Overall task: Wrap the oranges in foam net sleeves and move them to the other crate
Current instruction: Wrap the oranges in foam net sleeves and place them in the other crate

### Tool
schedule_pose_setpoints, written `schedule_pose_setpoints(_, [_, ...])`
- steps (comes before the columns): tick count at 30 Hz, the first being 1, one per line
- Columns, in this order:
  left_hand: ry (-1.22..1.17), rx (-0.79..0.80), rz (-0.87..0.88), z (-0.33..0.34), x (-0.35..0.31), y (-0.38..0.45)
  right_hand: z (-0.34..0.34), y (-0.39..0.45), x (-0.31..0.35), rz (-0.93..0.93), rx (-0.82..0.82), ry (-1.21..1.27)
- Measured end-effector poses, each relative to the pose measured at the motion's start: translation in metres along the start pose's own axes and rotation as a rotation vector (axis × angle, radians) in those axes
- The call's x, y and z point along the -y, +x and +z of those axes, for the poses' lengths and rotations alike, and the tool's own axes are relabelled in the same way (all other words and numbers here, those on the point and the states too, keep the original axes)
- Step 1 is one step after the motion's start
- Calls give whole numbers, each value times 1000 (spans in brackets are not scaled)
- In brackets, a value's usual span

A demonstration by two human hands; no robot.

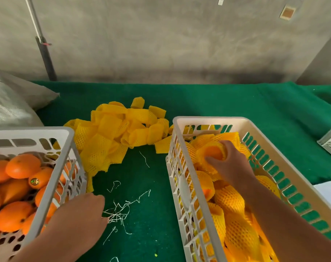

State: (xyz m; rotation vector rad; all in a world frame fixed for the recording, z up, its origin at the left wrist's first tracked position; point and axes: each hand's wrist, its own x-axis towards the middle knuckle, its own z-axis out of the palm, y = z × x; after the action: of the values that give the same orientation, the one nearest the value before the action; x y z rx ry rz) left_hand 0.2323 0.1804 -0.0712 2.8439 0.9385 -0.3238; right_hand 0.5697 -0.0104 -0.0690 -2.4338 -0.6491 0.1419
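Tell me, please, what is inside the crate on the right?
Sleeved oranges fill the right crate; the right hand grips one. The crate's floor is covered.

Head-worn camera looks forward and down, close over the table point(208, 103).

Yellow netted sleeves point(115, 133), green cloth point(217, 103), white slotted crates point(208, 120).
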Motion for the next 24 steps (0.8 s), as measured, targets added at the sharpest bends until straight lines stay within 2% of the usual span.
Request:
schedule_pose_setpoints(2, [12, 9, -14, 2, 2, 1, 9, 5, -9, -4, 44, -4])
schedule_pose_setpoints(6, [2, 18, -25, -1, 2, 0, 17, 15, -14, -5, 22, -17])
schedule_pose_setpoints(11, [-29, 45, -26, -8, 0, -1, 6, 11, -13, -11, 55, -135])
schedule_pose_setpoints(14, [-70, 67, -26, -12, -4, 0, -8, -2, 3, -21, -5, -228])
schedule_pose_setpoints(17, [-106, 114, -54, -23, -7, 4, -13, -21, 47, -204, -121, -193])
schedule_pose_setpoints(19, [-107, 155, -61, -27, -8, 6, -7, -35, 89, -362, -138, -113])
schedule_pose_setpoints(22, [-110, 189, -89, -31, -8, 8, 19, -45, 150, -557, -50, -69])
schedule_pose_setpoints(24, [-116, 199, -123, -30, -9, 9, 42, -43, 180, -624, 24, -87])
